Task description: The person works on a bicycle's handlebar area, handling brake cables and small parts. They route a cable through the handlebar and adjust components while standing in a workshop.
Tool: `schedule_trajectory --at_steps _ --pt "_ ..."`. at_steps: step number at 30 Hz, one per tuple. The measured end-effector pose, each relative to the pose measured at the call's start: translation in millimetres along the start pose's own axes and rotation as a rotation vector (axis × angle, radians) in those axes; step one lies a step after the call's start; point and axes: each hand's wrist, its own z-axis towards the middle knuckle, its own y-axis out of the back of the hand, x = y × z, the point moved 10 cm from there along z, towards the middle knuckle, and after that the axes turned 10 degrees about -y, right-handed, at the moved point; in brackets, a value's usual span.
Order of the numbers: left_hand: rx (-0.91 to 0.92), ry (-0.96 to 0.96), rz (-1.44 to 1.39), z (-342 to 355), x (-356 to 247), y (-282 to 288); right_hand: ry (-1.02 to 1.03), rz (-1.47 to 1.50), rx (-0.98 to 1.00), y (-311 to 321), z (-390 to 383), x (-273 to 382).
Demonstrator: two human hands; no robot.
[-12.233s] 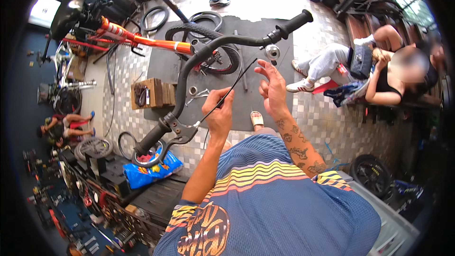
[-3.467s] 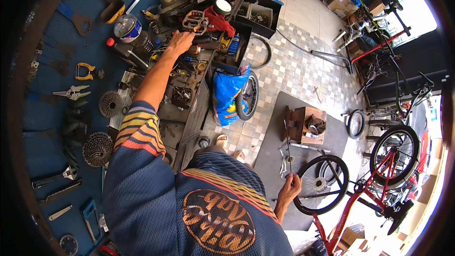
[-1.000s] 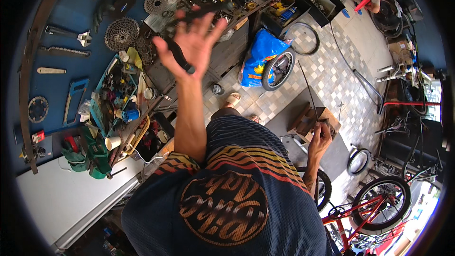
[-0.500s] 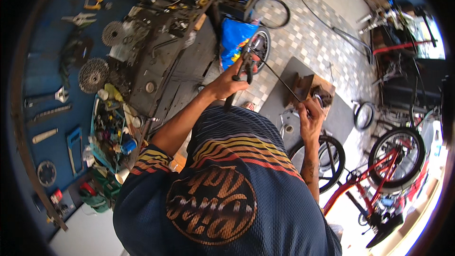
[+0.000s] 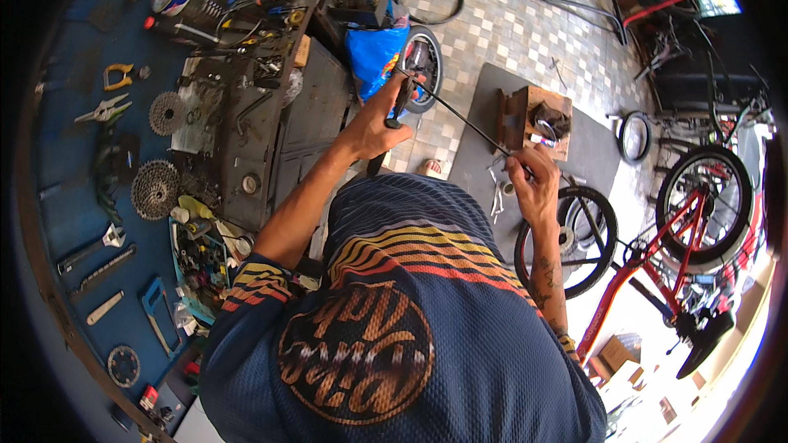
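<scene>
My left hand (image 5: 379,125) is wrapped round a black-handled pliers-like tool (image 5: 402,104), whose jaws I cannot make out clearly. From the tool's upper end a thin black cable (image 5: 460,116) runs taut and slanting down to the right. Its other end is pinched in the fingers of my right hand (image 5: 538,184), which hovers over a grey mat, just in front of a wooden block. Below the left hand a dark handle end sticks out beside my shirt.
The wooden block (image 5: 509,119) stands on the grey mat (image 5: 587,135), with small metal tools (image 5: 497,198) nearby. A cluttered workbench (image 5: 246,135) and blue tool wall (image 5: 61,189) are on the left. A red bicycle (image 5: 632,275) stands right, a blue bag (image 5: 373,57) and wheel (image 5: 427,53) ahead.
The whole view has turned, shifting the bench and tool wall. Both hands keep their grips, and the cable still stretches between them.
</scene>
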Motion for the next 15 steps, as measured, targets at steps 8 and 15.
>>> schedule_trajectory --at_steps 8,15 --pt "0.195 -0.290 0.260 13.6 -48.3 -82.1 -0.179 0.216 0.070 -30.9 13.4 2.5" --pt "0.213 -0.193 0.261 15.9 -44.0 -97.6 -0.408 0.342 0.118 -29.0 5.3 -13.1"
